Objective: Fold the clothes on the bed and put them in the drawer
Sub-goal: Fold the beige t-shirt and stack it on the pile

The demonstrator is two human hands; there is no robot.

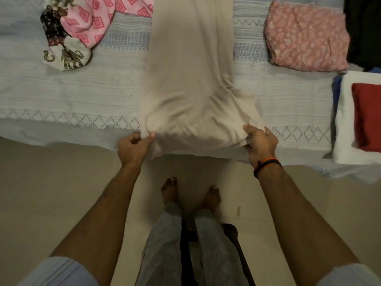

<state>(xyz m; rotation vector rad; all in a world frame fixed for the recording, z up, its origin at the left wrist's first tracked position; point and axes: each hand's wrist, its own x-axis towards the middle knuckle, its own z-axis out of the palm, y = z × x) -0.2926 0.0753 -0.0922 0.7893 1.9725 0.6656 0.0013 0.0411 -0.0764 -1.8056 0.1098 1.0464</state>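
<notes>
I see a long beige garment [191, 79] laid across the bed [72, 93], running from the near edge to the far side. My left hand [134, 148] pinches its near left corner and my right hand [260, 144] grips the near right corner, both closed on the cloth at the bed's edge. Far left lies a pink patterned garment [92, 23] beside an elephant-print cloth [68, 58]. Far right sits a folded pink piece [307, 36]; nearer right, a red piece [368, 116] on white fabric [343, 124].

The person wears short pale blue sleeves [59, 272], grey patterned trousers [165, 244], and orange and black wrist bands [267, 164] at right; bare feet [170, 190].
</notes>
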